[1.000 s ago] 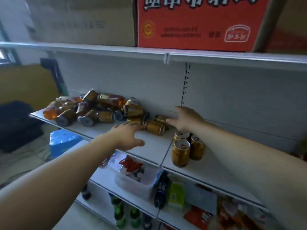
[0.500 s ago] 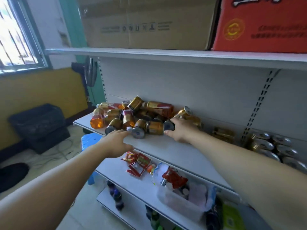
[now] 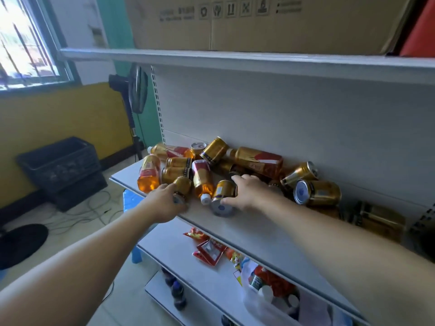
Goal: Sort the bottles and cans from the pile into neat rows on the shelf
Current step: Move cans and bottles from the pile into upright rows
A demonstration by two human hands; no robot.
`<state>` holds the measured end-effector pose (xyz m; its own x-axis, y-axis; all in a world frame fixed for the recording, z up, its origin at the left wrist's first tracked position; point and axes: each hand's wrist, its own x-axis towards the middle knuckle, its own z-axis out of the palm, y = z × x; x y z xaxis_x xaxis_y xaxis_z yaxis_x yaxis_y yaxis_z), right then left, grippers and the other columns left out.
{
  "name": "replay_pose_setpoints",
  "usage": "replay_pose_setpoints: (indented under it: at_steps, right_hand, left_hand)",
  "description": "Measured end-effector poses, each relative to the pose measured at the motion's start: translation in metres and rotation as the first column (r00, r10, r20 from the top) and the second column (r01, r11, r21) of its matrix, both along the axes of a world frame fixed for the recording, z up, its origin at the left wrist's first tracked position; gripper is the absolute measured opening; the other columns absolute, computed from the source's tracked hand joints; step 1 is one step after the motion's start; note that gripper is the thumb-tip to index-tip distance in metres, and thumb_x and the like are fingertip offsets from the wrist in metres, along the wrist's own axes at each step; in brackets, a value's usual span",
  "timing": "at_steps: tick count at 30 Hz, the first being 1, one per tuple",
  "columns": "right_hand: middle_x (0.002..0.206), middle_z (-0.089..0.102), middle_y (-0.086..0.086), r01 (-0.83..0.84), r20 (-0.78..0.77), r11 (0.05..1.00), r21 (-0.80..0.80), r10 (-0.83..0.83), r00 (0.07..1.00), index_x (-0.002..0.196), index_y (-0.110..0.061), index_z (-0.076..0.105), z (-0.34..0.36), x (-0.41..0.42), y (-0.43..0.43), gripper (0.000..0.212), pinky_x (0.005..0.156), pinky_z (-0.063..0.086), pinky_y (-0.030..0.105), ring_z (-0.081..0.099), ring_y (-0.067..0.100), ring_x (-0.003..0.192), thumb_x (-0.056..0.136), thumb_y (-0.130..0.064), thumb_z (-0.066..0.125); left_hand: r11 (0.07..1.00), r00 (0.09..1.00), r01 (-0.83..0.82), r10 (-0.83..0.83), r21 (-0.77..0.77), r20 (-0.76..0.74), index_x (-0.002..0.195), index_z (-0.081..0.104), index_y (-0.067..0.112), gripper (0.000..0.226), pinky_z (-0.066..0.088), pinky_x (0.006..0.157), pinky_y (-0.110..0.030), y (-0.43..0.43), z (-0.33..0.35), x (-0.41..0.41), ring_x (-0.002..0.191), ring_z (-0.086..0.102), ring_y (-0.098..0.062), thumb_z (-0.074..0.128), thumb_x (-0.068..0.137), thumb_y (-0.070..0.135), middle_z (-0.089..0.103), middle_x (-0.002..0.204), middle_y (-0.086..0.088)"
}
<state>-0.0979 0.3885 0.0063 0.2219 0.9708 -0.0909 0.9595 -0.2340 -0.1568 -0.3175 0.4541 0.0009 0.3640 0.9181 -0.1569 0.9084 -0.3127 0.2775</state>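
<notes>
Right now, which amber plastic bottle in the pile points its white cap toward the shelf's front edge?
The red-labelled amber plastic bottle between the two frontmost gold metal cans; other bottles' visible caps point left.

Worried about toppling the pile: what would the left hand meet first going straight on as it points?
Almost surely the lying gold can directly ahead of the left hand. Its fingertips seem to be touching that can, though depth is hard to judge from this one view.
</notes>
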Motion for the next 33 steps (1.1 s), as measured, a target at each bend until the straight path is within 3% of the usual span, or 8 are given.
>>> replay_pose_setpoints:
  at_steps: [5,7,12,16,19,25,29,33]
  right_hand:
    - [0.143,0.042,0.012,0.005,0.144,0.996,-0.093,0.009,0.989,0.144,-0.019,0.034,-0.010,0.000,0.035,0.100,0.107,0.030,0.048,0.035,0.032,0.132,0.071,-0.088,0.036]
    - [0.142,0.044,0.013,0.007,0.173,0.991,-0.135,0.017,0.985,0.142,-0.019,0.036,-0.014,-0.003,0.040,0.099,0.107,0.028,0.048,0.036,0.033,0.132,0.071,-0.088,0.034]
    - [0.145,0.040,0.011,0.056,0.182,0.982,-0.181,-0.022,0.983,0.146,-0.026,0.026,-0.026,-0.012,0.050,0.096,0.113,0.017,0.052,0.027,0.032,0.138,0.071,-0.084,0.043]
    - [0.155,0.028,0.006,0.136,0.098,0.973,-0.188,-0.119,0.988,0.148,-0.024,0.020,-0.028,-0.021,0.053,0.103,0.116,0.005,0.054,0.010,0.028,0.146,0.068,-0.081,0.053]
    - [0.159,0.019,0.004,0.186,0.064,0.957,-0.222,-0.176,0.982,0.151,-0.028,0.012,-0.029,-0.030,0.058,0.106,0.116,0.000,0.054,0.003,0.026,0.147,0.069,-0.080,0.054]
    - [0.139,0.042,0.000,0.200,0.100,0.976,-0.081,-0.192,0.976,0.137,-0.028,0.033,-0.032,-0.040,0.056,0.096,0.112,0.018,0.044,0.025,0.025,0.134,0.057,-0.075,0.056]
    - [0.149,0.024,0.002,0.203,0.141,0.978,-0.041,-0.195,0.971,0.149,-0.023,0.013,-0.038,-0.051,0.052,0.112,0.110,0.024,0.041,0.016,0.027,0.137,0.060,-0.068,0.066]
    - [0.152,0.012,0.005,0.189,0.127,0.980,0.064,-0.196,0.972,0.153,-0.017,0.001,-0.047,-0.059,0.040,0.121,0.111,0.025,0.038,0.017,0.030,0.136,0.066,-0.060,0.074]
  left_hand:
    - [0.996,0.998,-0.060,0.059,-0.072,-0.013,0.141,0.034,0.023,0.076,0.048,0.080,-0.032,0.042,-0.014,0.016,0.101,0.053,-0.023,0.052,0.082,0.066,0.052,0.126,-0.007]
    - [0.991,0.997,-0.076,0.073,-0.108,-0.030,0.143,0.030,0.021,0.082,0.051,0.081,-0.034,0.055,-0.019,0.019,0.101,0.055,-0.025,0.050,0.079,0.071,0.052,0.126,-0.009]
    - [0.987,0.999,-0.021,0.016,-0.162,-0.032,0.148,0.016,0.017,0.086,0.044,0.086,-0.032,0.079,-0.028,0.020,0.114,0.053,-0.028,0.049,0.085,0.065,0.051,0.133,-0.013]
    - [0.968,0.998,0.059,-0.049,-0.243,0.046,0.150,-0.001,0.031,0.081,0.046,0.072,-0.030,0.094,-0.040,0.012,0.091,0.058,-0.024,0.047,0.090,0.058,0.054,0.121,-0.014]
    - [0.942,0.983,0.096,-0.039,-0.321,0.178,0.149,0.001,0.039,0.076,0.052,0.068,-0.035,0.102,-0.044,0.005,0.083,0.061,-0.026,0.049,0.091,0.051,0.055,0.114,-0.015]
    - [0.917,0.922,0.194,-0.050,-0.348,0.383,0.147,0.004,0.039,0.070,0.043,0.048,-0.024,0.095,-0.048,-0.012,0.066,0.057,-0.017,0.050,0.094,0.037,0.059,0.107,-0.011]
    - [0.924,0.879,0.197,-0.017,-0.329,0.477,0.146,-0.001,0.042,0.077,0.048,0.048,-0.025,0.094,-0.056,-0.012,0.067,0.061,-0.019,0.054,0.092,0.033,0.057,0.107,-0.010]
    - [0.952,0.861,0.192,-0.047,-0.237,0.507,0.146,0.004,0.043,0.079,0.056,0.065,-0.035,0.093,-0.066,-0.013,0.083,0.063,-0.025,0.058,0.088,0.036,0.053,0.121,-0.010]
